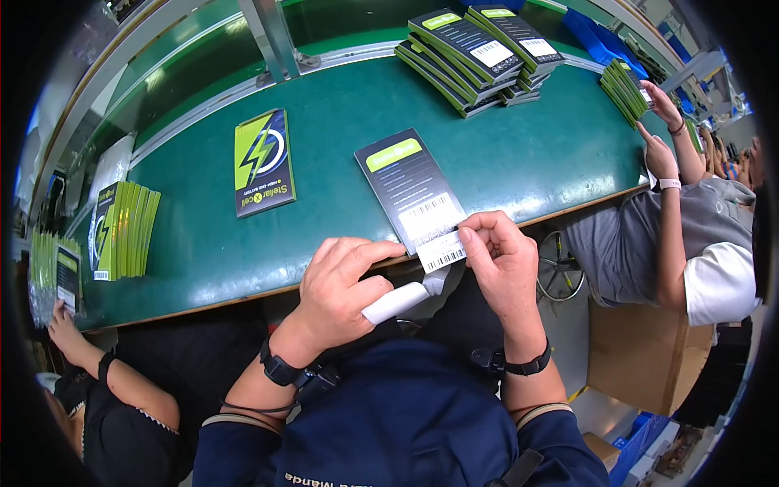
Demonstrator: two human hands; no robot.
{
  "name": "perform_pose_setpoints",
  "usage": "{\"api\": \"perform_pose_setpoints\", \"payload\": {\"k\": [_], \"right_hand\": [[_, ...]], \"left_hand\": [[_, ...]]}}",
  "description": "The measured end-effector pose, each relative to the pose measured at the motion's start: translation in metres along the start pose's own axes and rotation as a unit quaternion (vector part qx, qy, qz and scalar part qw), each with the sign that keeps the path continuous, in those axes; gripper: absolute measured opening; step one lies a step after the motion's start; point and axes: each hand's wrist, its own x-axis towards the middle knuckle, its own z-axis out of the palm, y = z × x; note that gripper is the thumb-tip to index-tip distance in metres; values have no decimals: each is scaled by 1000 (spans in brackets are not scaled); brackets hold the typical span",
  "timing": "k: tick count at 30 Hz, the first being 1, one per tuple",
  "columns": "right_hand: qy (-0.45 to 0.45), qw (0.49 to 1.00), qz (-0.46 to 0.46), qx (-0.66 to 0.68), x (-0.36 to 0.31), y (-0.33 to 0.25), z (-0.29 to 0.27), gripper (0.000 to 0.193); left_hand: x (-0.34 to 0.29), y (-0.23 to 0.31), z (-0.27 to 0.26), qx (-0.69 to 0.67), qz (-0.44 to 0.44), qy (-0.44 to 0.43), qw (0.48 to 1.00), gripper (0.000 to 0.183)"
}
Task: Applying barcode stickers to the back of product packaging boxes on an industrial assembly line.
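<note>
A flat black battery box (pixel 410 183) with a lime green panel lies in front of me at the table's near edge. My right hand (pixel 505 253) pinches a white barcode label (pixel 443 252) at its right side, over the box's lower end. My left hand (pixel 339 280) is closed round a white roll of label strip (pixel 395 302), and its index finger reaches to the box's lower left corner. The loose end of the strip curls up below the label. Whether the label touches the box, I cannot tell. Another box (pixel 265 162), green and black, lies flat to the left.
Stacked boxes (pixel 471 61) stand at the back of the green table (pixel 333 130). A row of boxes (pixel 126 231) stands upright at the left. A co-worker's hands (pixel 659 134) hold several boxes at the right; another person's hand (pixel 65 329) touches a box at far left.
</note>
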Motion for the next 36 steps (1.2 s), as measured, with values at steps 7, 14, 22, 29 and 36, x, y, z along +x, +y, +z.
{"api": "perform_pose_setpoints", "payload": {"k": [7, 14, 22, 29, 36], "right_hand": [[-1, 1000, -3, -2, -1, -1, 0, 4], [2, 1000, 11, 18, 0, 4, 0, 6], [-2, 998, 23, 53, 2, 5, -1, 6], [-7, 1000, 5, 15, 5, -1, -1, 6], [-15, 999, -41, -32, 8, -9, -4, 6]], "left_hand": [[-1, 0, 2, 6, 3, 12, 1000, 18], [-2, 0, 2, 5, 0, 16, 1000, 18], [0, -1, 0, -3, 12, 4, 1000, 19], [1, -1, -3, 18, 29, -40, 999, 18], [0, -3, -3, 49, 38, -67, 996, 17]]}}
